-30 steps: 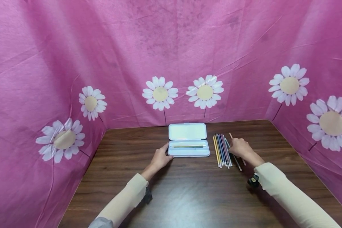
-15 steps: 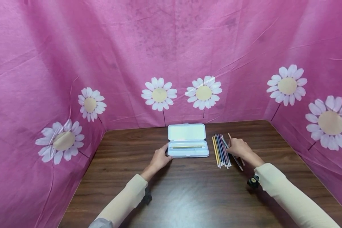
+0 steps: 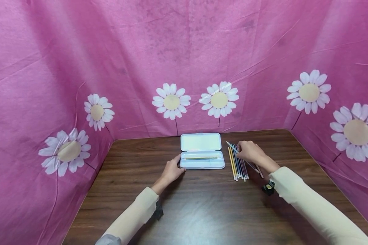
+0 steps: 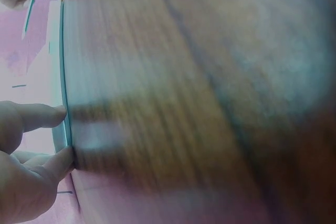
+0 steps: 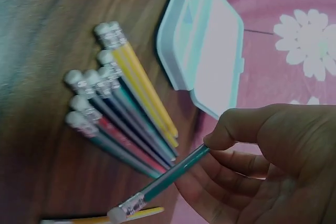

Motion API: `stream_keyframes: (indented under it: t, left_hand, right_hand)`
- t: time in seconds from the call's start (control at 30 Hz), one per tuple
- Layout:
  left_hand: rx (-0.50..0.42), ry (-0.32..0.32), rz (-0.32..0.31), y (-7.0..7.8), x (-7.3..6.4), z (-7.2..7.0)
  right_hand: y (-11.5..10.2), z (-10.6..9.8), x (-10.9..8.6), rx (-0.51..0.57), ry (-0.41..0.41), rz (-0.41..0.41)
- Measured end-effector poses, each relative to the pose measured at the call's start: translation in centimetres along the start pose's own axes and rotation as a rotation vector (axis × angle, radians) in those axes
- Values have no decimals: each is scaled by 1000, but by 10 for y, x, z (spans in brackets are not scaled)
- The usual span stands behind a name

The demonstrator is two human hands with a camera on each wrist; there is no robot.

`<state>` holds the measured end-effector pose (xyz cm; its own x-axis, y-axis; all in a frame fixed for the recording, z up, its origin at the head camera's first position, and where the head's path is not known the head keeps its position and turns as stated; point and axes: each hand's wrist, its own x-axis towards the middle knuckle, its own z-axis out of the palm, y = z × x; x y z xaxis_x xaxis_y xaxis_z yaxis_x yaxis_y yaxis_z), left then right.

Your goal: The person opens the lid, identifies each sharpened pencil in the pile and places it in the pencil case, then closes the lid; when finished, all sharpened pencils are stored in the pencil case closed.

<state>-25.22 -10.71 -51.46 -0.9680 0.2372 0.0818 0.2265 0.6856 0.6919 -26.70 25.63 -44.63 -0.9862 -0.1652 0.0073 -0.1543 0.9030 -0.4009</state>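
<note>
A white pencil case (image 3: 202,165) lies open at the back of the table, its lid (image 3: 200,142) tipped away. One striped pencil (image 3: 202,158) rests lengthwise inside. My left hand (image 3: 170,170) grips the case's left end between thumb and fingers; the left wrist view shows the fingertips (image 4: 58,115) at its edge. Right of the case, my right hand (image 3: 252,152) pinches a dark green pencil (image 5: 168,177) between thumb and fingers. It slants above the other pencils, sharpened tip toward the case and white eraser end toward me.
Several pencils lie side by side under the right hand, including yellow pencils (image 5: 144,85) and a red one (image 5: 123,139). A separate pencil (image 5: 89,219) lies apart on their right. Behind the wooden table (image 3: 199,204) hangs a pink cloth (image 3: 135,68) with daisies.
My right hand has lifted the dark green pencil from the right side of the row and moved slightly left and away from me. The left hand stays on the case.
</note>
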Motion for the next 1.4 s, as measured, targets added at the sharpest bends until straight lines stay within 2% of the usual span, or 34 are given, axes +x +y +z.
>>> stream_keyframes:
  t: [0.27,0.87,1.3,1.4]
  left_hand:
    - [-9,-7,-28,1,-1,0]
    - [3,4,-12,1,-2,-1]
    - [-7,-5,-14,2,0,-1]
    - [-3,16,15,-9,5,6]
  right_hand:
    - [-25,-6,15,-56,-24,-81]
    - [-91,-8,43,-227,-108,-343]
    - [-122,3,61,-322,-170,-399]
    - [-125,6,68,-331,-198,-418]
